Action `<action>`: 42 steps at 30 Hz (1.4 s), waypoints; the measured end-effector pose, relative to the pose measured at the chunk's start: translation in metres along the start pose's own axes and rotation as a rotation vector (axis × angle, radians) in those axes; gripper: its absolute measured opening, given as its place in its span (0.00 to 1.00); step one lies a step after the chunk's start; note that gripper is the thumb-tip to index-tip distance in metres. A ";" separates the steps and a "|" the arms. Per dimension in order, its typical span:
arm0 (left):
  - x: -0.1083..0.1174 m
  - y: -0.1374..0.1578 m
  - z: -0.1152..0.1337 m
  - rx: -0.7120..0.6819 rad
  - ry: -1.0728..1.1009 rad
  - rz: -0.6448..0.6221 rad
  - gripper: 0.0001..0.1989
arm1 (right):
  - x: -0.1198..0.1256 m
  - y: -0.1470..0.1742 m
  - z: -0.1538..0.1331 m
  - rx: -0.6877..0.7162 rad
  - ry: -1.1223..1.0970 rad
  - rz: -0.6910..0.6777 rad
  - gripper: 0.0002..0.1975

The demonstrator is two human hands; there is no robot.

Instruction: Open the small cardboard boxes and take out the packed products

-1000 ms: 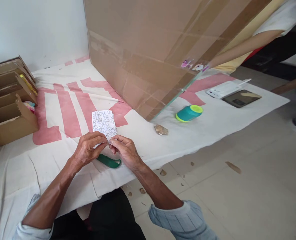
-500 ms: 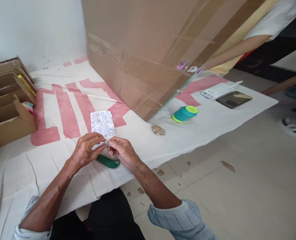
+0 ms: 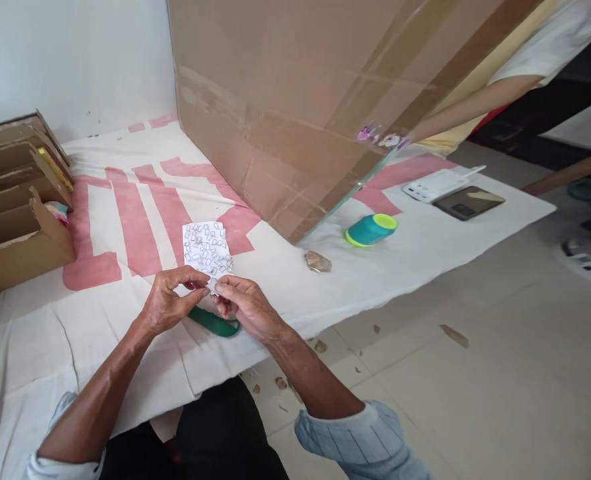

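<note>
Over the front of the cloth-covered table, my left hand (image 3: 169, 301) and my right hand (image 3: 250, 307) meet fingertip to fingertip. A small white piece (image 3: 213, 287) shows between them, pinched by my right thumb and forefinger. My left thumb and forefinger are closed at its left edge; what they grip is too small to make out. Just beyond lies a white sheet (image 3: 206, 245) scattered with small outlined rectangular shapes, its near edge close to my fingers. Partly under my hands rests a green curved object (image 3: 218, 325), its left end hidden by my left hand.
A large taped cardboard panel (image 3: 285, 120) stands on the table. Right of it are a teal-and-yellow spool-like object (image 3: 371, 230), a brown wrapped lump (image 3: 318, 261), a white device (image 3: 438, 185) and a phone (image 3: 469, 202). Cardboard boxes (image 3: 25, 250) stand left. Another person's arm (image 3: 480, 107) reaches behind the panel.
My left fingers have shifted slightly and more of the small white piece shows between my hands. The view has moved a little; the other things lie as before.
</note>
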State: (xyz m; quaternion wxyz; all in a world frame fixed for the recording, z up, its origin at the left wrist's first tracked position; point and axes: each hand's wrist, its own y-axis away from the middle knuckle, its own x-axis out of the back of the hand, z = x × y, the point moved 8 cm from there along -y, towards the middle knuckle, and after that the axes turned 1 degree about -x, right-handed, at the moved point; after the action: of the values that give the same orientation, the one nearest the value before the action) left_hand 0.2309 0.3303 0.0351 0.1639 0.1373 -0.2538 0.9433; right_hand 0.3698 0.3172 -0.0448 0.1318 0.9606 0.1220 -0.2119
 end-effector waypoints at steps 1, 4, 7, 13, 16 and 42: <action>0.000 0.000 -0.001 0.022 0.013 -0.005 0.03 | 0.000 0.000 -0.001 -0.002 0.002 -0.004 0.23; 0.000 0.000 -0.003 0.067 0.047 -0.009 0.03 | 0.000 0.002 -0.005 0.003 0.004 -0.019 0.23; 0.005 0.001 -0.008 0.130 0.072 0.006 0.05 | 0.002 0.003 -0.009 0.016 0.001 -0.017 0.23; 0.005 0.006 -0.023 0.290 0.243 -0.007 0.13 | 0.007 0.003 -0.013 0.041 0.027 -0.001 0.21; 0.000 0.010 -0.030 0.362 0.346 -0.033 0.16 | 0.008 0.003 -0.014 0.055 0.041 -0.001 0.20; 0.008 0.006 -0.027 0.297 0.378 0.078 0.17 | 0.004 0.006 -0.023 0.115 0.071 -0.065 0.19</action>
State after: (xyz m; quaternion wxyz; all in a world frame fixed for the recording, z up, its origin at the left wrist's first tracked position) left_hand 0.2167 0.3411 0.0124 0.1501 -0.0290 -0.0821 0.9848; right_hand 0.3840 0.3190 -0.0256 0.0652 0.9691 0.1454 -0.1883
